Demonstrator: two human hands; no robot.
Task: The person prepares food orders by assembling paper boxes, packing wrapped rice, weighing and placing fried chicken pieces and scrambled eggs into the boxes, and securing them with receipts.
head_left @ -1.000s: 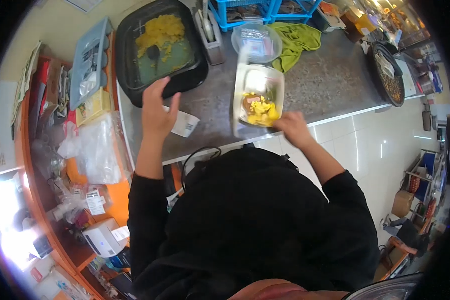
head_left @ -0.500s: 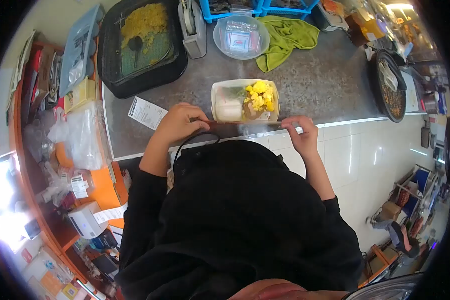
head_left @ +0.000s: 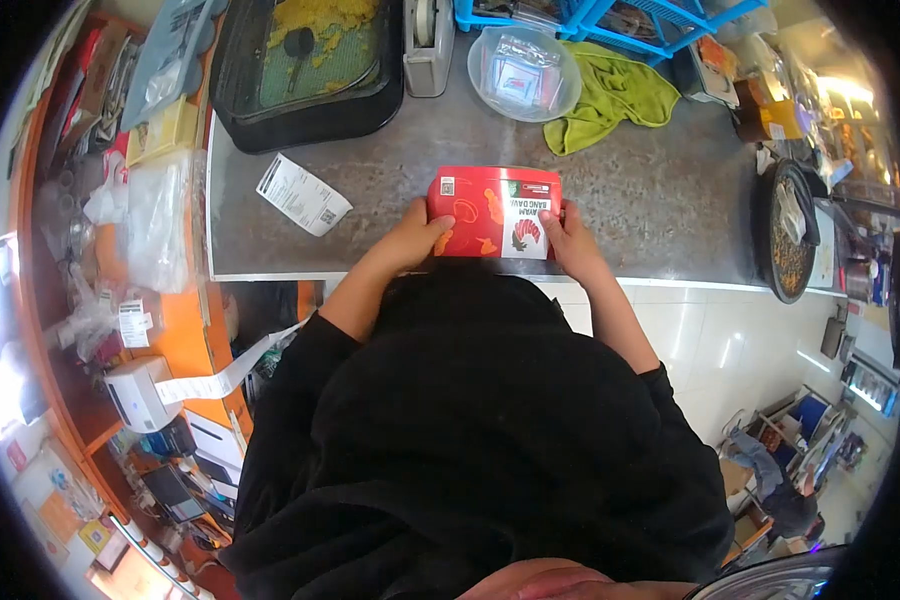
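Observation:
A red paper food box (head_left: 478, 222) with a white printed panel sits near the front edge of the counter, its lid folded over so the food inside is hidden. My left hand (head_left: 412, 238) is closed on the box's left side, thumb resting on the lid. At the opposite side my right hand (head_left: 574, 246) grips the box, its thumb on the white panel. A printed paper receipt (head_left: 302, 194) lies on the counter to the left of the box.
A black pan (head_left: 375, 122) holding yellow food stands at the back left, beside a tape dispenser (head_left: 427, 70). Behind the box are a clear plastic bowl (head_left: 488, 98) of packets, a green cloth (head_left: 620, 95) and blue baskets (head_left: 660, 42). Another round black tray (head_left: 788, 270) is at right.
The box stood open, showing yellow and pale food; now its red lid covers it. Both hands have moved from the lid's front edge to the box's sides.

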